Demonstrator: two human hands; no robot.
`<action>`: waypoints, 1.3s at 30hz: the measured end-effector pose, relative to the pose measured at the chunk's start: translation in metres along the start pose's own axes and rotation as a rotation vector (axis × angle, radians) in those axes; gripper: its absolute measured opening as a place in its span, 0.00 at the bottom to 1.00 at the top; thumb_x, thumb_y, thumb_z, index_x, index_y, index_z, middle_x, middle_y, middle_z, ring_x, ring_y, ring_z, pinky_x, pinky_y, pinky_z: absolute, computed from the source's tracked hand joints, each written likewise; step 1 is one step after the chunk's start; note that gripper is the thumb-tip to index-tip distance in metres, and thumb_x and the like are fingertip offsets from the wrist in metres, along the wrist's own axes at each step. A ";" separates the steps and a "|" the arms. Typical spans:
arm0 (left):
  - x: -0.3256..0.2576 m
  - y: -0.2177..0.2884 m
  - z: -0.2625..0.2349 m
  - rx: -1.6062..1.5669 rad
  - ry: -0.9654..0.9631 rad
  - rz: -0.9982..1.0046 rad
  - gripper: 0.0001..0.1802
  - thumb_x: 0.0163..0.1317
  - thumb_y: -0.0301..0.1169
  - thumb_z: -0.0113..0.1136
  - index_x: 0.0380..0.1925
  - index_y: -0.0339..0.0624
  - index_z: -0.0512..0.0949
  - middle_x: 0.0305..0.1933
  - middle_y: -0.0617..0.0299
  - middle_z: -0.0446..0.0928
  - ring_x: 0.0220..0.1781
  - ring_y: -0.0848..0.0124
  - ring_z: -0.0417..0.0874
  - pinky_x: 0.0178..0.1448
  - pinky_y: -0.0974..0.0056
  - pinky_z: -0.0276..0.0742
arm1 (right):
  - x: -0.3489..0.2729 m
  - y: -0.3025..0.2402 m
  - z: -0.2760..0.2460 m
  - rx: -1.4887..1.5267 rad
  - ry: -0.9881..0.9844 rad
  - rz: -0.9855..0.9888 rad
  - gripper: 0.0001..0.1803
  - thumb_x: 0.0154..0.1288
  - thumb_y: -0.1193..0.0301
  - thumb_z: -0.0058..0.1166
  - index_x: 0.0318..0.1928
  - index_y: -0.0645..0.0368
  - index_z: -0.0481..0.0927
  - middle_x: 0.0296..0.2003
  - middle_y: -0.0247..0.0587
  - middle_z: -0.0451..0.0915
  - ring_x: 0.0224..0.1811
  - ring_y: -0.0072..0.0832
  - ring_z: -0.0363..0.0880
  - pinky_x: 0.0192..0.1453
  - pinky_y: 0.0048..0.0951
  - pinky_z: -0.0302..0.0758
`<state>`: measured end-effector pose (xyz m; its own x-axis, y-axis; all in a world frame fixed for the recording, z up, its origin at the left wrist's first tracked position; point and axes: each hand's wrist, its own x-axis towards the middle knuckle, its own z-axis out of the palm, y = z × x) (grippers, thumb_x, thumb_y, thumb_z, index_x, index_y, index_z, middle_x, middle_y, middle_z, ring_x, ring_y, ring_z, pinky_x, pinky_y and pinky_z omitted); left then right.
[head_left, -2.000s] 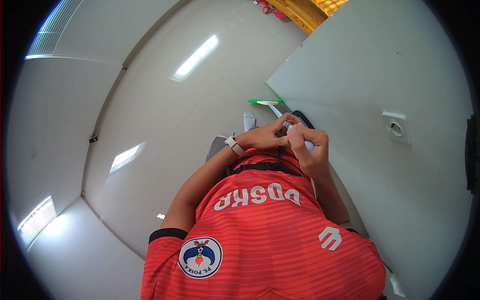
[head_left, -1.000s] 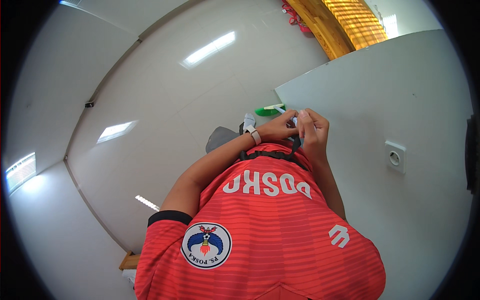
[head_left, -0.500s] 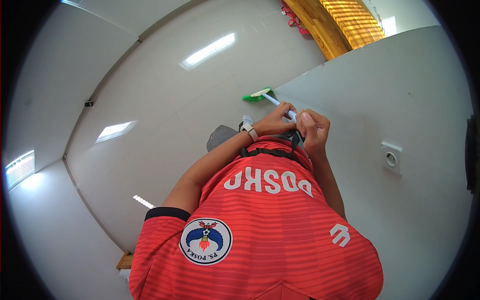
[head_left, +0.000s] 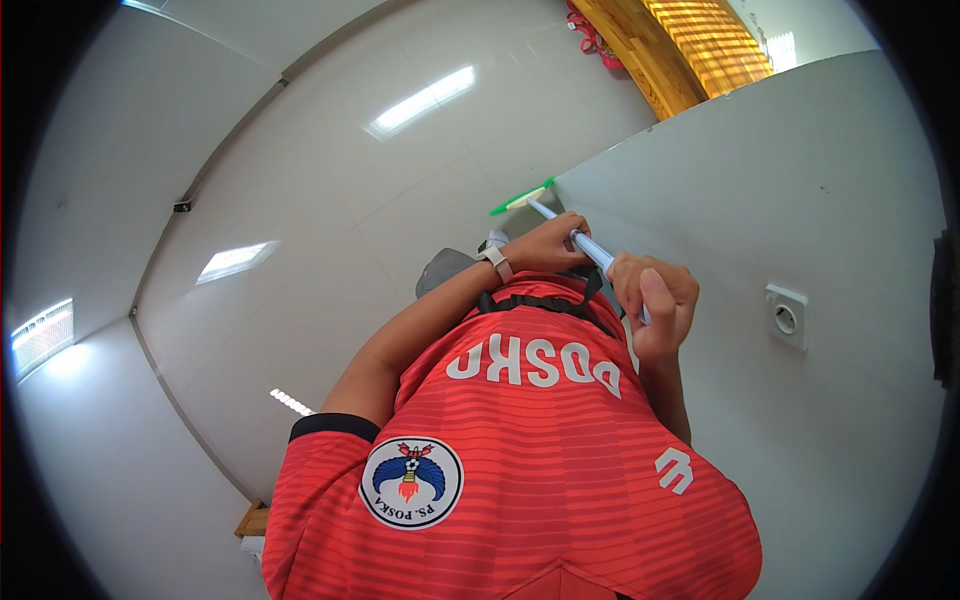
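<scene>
Head view.
Item: long pale-blue, green-bristled broom (head_left: 594, 250); slim tubular handle (head_left: 543, 210), apparently plastic or thin coated metal; narrow green bristle head (head_left: 501, 209) with pale-yellow block (head_left: 523, 200).
Location: slanting out ahead of the red striped shirt (head_left: 540, 470), head just beside the end of the smooth white wall (head_left: 700, 180), above or on the glossy pale tiled floor (head_left: 330, 190); contact cannot be told.
Grip: left hand (head_left: 553, 242), fingers curled around the handle partway along; right hand (head_left: 655, 298), fist closed around it near the upper end.
Handling, judged: light but long, so head-heavy; handle stiff, bristles springy; smooth surface may slide or twist in a loose palm; not fragile.
Hold: handle only, hands spaced apart, upper hand near the end.
</scene>
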<state>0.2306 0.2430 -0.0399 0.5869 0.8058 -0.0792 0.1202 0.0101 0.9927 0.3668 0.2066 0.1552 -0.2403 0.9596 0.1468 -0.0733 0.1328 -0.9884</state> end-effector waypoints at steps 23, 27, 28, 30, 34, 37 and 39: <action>0.009 -0.025 -0.014 -0.038 0.170 -0.110 0.28 0.60 0.53 0.64 0.25 0.40 0.67 0.26 0.55 0.67 0.27 0.63 0.67 0.32 0.60 0.64 | 0.058 -0.012 0.026 -0.209 -0.551 0.185 0.14 0.56 0.66 0.53 0.19 0.62 0.71 0.13 0.36 0.66 0.13 0.26 0.61 0.20 0.28 0.58; 0.027 -0.067 -0.020 -0.328 0.185 -0.049 0.27 0.64 0.52 0.60 0.23 0.39 0.66 0.26 0.52 0.68 0.27 0.61 0.67 0.33 0.57 0.65 | 0.079 0.002 0.037 -0.182 -0.352 0.294 0.14 0.63 0.69 0.53 0.23 0.63 0.72 0.18 0.34 0.70 0.21 0.20 0.64 0.28 0.25 0.61; 0.032 -0.072 -0.023 -0.330 0.179 -0.053 0.27 0.64 0.52 0.60 0.23 0.39 0.66 0.26 0.52 0.68 0.27 0.61 0.67 0.33 0.57 0.65 | 0.081 0.011 0.039 -0.226 -0.267 0.320 0.12 0.64 0.70 0.50 0.24 0.62 0.72 0.20 0.34 0.71 0.26 0.20 0.66 0.33 0.24 0.63; 0.041 -0.080 -0.032 -0.264 0.202 -0.053 0.27 0.64 0.51 0.60 0.23 0.39 0.66 0.25 0.52 0.68 0.28 0.61 0.68 0.34 0.58 0.66 | 0.083 0.031 0.042 -0.193 -0.151 0.387 0.13 0.65 0.70 0.49 0.23 0.63 0.71 0.21 0.34 0.70 0.27 0.20 0.65 0.36 0.24 0.63; 0.067 -0.091 -0.053 -0.217 0.154 -0.043 0.25 0.65 0.50 0.60 0.24 0.40 0.67 0.26 0.53 0.68 0.28 0.60 0.68 0.34 0.58 0.66 | 0.100 0.068 0.040 -0.158 0.013 0.356 0.15 0.65 0.70 0.48 0.21 0.63 0.67 0.21 0.33 0.67 0.28 0.22 0.63 0.39 0.25 0.63; 0.089 -0.121 -0.072 -0.204 0.200 -0.023 0.23 0.64 0.47 0.62 0.25 0.40 0.67 0.26 0.52 0.69 0.28 0.59 0.69 0.35 0.57 0.66 | 0.114 0.103 0.044 -0.171 -0.028 0.247 0.13 0.60 0.72 0.48 0.20 0.62 0.65 0.21 0.32 0.65 0.27 0.22 0.61 0.38 0.26 0.61; 0.100 -0.151 -0.096 0.039 0.273 0.021 0.21 0.62 0.44 0.65 0.26 0.41 0.68 0.26 0.52 0.69 0.29 0.59 0.69 0.36 0.57 0.67 | 0.124 0.136 0.048 -0.112 -0.027 0.161 0.12 0.57 0.74 0.48 0.20 0.62 0.65 0.20 0.33 0.64 0.26 0.23 0.61 0.35 0.26 0.60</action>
<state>0.1946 0.3792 -0.1887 0.3523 0.9355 -0.0256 0.1437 -0.0271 0.9892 0.2805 0.3320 0.0411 -0.2657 0.9639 -0.0145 0.0756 0.0059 -0.9971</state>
